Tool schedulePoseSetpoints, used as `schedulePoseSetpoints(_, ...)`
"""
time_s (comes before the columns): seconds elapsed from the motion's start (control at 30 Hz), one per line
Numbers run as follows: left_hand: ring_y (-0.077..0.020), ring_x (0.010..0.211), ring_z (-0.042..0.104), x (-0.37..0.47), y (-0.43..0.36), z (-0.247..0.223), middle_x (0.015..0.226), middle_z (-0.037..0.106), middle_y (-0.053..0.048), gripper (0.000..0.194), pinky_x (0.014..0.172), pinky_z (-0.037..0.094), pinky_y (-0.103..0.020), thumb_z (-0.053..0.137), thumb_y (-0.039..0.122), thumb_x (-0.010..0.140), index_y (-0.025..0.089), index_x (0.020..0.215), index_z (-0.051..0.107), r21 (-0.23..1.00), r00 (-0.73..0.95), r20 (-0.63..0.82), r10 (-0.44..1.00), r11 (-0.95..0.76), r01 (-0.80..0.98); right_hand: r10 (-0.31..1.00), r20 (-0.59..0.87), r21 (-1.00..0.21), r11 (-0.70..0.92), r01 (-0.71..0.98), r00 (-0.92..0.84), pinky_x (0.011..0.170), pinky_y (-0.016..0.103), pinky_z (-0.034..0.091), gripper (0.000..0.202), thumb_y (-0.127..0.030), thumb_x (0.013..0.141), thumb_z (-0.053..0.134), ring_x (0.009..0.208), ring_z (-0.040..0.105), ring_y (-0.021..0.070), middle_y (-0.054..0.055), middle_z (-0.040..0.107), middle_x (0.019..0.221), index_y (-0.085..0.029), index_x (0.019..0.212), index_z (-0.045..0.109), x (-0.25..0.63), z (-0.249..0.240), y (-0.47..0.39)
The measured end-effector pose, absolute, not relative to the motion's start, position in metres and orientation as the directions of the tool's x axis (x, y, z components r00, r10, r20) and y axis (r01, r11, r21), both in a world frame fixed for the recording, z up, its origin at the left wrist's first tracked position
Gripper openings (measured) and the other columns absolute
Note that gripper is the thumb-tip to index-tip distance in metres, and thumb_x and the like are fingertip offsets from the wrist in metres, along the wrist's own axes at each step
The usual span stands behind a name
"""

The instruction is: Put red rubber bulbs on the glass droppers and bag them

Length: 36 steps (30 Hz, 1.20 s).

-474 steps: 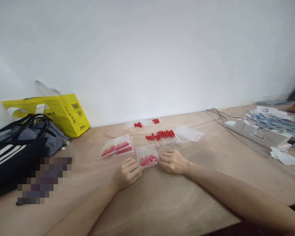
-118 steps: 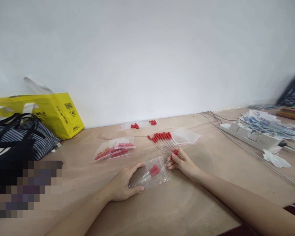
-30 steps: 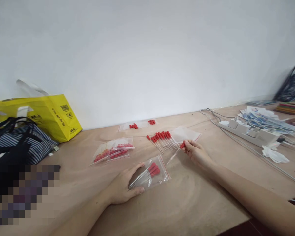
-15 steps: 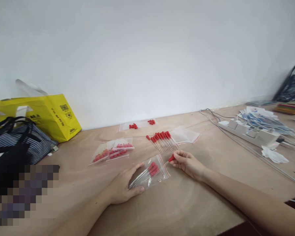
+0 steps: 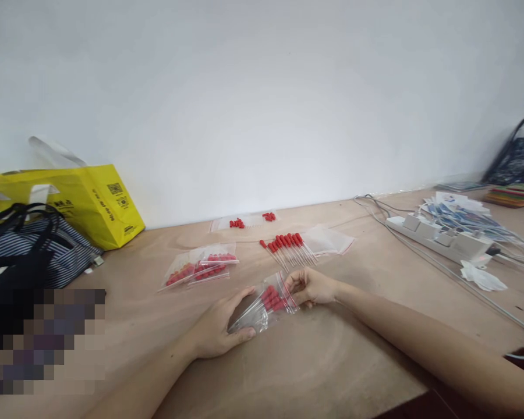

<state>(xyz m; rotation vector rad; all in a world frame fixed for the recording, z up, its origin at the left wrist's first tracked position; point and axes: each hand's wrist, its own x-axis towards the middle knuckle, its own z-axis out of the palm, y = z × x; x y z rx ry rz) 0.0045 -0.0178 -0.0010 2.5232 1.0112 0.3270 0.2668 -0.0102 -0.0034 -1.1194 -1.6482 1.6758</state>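
Note:
A clear zip bag (image 5: pixel 262 320) with several red-headed droppers (image 5: pixel 271 298) in it lies on the table, its mouth to the right. My left hand (image 5: pixel 220 326) holds the bag's left end between thumb and fingers. At the mouth is my right hand (image 5: pixel 308 288), its fingers closed on a red-headed dropper that is mostly hidden inside the bag. Beyond it a row of loose red-headed droppers (image 5: pixel 290 241) lies fanned out, beside a flat clear bag (image 5: pixel 327 240). Filled bags (image 5: pixel 213 265) overlap on the left of the row.
Two small groups of red caps (image 5: pixel 236 223) on clear plastic lie near the wall. At left stand a yellow bag (image 5: pixel 109 203) and a striped bag (image 5: pixel 72 256). A power strip (image 5: pixel 441 238) with cables, a crumpled tissue (image 5: pixel 482 276) and packets (image 5: pixel 458 209) are at right.
My right hand has moved left to the bag's mouth, and the dropper in its fingers has gone into the bag. My left hand has stayed on the bag.

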Motion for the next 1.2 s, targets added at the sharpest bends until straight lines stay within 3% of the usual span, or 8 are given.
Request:
schedulePoseSetpoints(0.27, -0.0252, 0.117, 0.038, 0.008, -0.02, 0.004, 0.132, 0.037, -0.006, 0.062, 0.096, 0.034, -0.04, 0.05, 0.046, 0.076, 0.025, 0.128, 0.025, 0.448, 0.723, 0.072, 0.687, -0.67, 0.592, 0.923, 0.037, -0.979, 0.11, 0.17, -0.384, 0.037, 0.015, 0.033, 0.033, -0.037, 0.049, 0.074, 0.041, 0.043, 0.0042, -0.006, 0.05, 0.049, -0.015, 0.059, 0.051, 0.252, -0.025, -0.009)
schedulePoseSetpoints(0.33, -0.0249, 0.117, 0.038, 0.008, -0.021, 0.006, 0.132, 0.038, -0.006, 0.062, 0.096, 0.034, -0.04, 0.05, 0.046, 0.076, 0.024, 0.128, 0.025, 0.446, 0.728, 0.068, 0.682, -0.674, 0.59, 0.894, 0.037, -0.972, 0.136, 0.19, -0.447, 0.04, 0.016, 0.035, 0.031, -0.038, 0.052, 0.072, 0.043, 0.044, 0.0043, -0.006, 0.052, 0.051, -0.015, 0.062, 0.054, 0.256, -0.023, -0.008)
schedulePoseSetpoints(0.47, -0.0247, 0.117, 0.037, 0.007, -0.02, 0.005, 0.133, 0.037, -0.006, 0.063, 0.096, 0.033, -0.04, 0.051, 0.046, 0.075, 0.023, 0.128, 0.025, 0.435, 0.73, 0.06, 0.68, -0.676, 0.595, 0.844, -0.121, -0.87, 0.164, 0.466, -0.523, 0.04, 0.018, 0.036, 0.023, -0.037, 0.064, 0.063, 0.041, 0.047, 0.0065, -0.003, 0.056, 0.052, -0.015, 0.072, 0.062, 0.273, -0.007, 0.006)
schedulePoseSetpoints(0.57, -0.0254, 0.118, 0.037, 0.006, -0.019, 0.003, 0.133, 0.036, -0.006, 0.063, 0.096, 0.034, -0.04, 0.051, 0.046, 0.075, 0.023, 0.128, 0.025, 0.436, 0.723, 0.058, 0.688, -0.669, 0.602, 0.95, 0.077, -0.667, 0.273, 0.693, -0.301, 0.049, 0.018, 0.04, 0.015, -0.029, 0.07, 0.057, 0.054, 0.055, 0.0092, 0.0, 0.063, 0.063, -0.016, 0.071, 0.065, 0.275, 0.008, 0.028)
schedulePoseSetpoints(0.8, -0.0258, 0.118, 0.036, 0.004, -0.019, 0.002, 0.134, 0.035, -0.007, 0.065, 0.097, 0.033, -0.042, 0.05, 0.046, 0.076, 0.024, 0.13, 0.023, 0.449, 0.73, 0.044, 0.682, -0.667, 0.595, 0.97, 0.242, -0.435, 0.128, 0.891, -0.021, 0.075, 0.031, 0.04, 0.024, -0.032, 0.075, 0.05, 0.095, 0.052, 0.0233, 0.011, 0.059, 0.099, -0.017, 0.084, 0.066, 0.225, 0.021, 0.088)
schedulePoseSetpoints(0.9, -0.026, 0.118, 0.036, 0.003, -0.019, 0.0, 0.134, 0.035, -0.006, 0.066, 0.097, 0.033, -0.042, 0.051, 0.047, 0.075, 0.025, 0.13, 0.022, 0.446, 0.732, 0.049, 0.68, -0.67, 0.593, 0.971, 0.238, -0.377, 0.061, 0.924, 0.034, 0.078, 0.035, 0.039, 0.028, -0.032, 0.072, 0.055, 0.1, 0.049, 0.0274, 0.017, 0.055, 0.104, -0.012, 0.089, 0.065, 0.205, 0.019, 0.106)
schedulePoseSetpoints(1.03, -0.0265, 0.118, 0.037, 0.001, -0.019, -0.003, 0.134, 0.035, -0.006, 0.068, 0.097, 0.033, -0.042, 0.051, 0.048, 0.074, 0.025, 0.131, 0.021, 0.44, 0.728, 0.057, 0.683, -0.672, 0.596, 0.972, 0.219, -0.384, 0.003, 0.923, 0.088, 0.078, 0.034, 0.04, 0.026, -0.024, 0.071, 0.056, 0.097, 0.051, 0.0259, 0.018, 0.055, 0.104, -0.011, 0.091, 0.064, 0.191, 0.013, 0.119)
schedulePoseSetpoints(1.2, -0.0272, 0.118, 0.037, 0.0, -0.019, -0.002, 0.134, 0.035, -0.005, 0.068, 0.097, 0.034, -0.042, 0.052, 0.047, 0.074, 0.025, 0.131, 0.023, 0.457, 0.724, 0.045, 0.688, -0.659, 0.598, 0.954, 0.248, -0.512, -0.018, 0.859, 0.168, 0.075, 0.033, 0.041, 0.022, -0.026, 0.075, 0.05, 0.092, 0.055, 0.0243, 0.016, 0.059, 0.096, -0.012, 0.087, 0.062, 0.194, 0.022, 0.118)
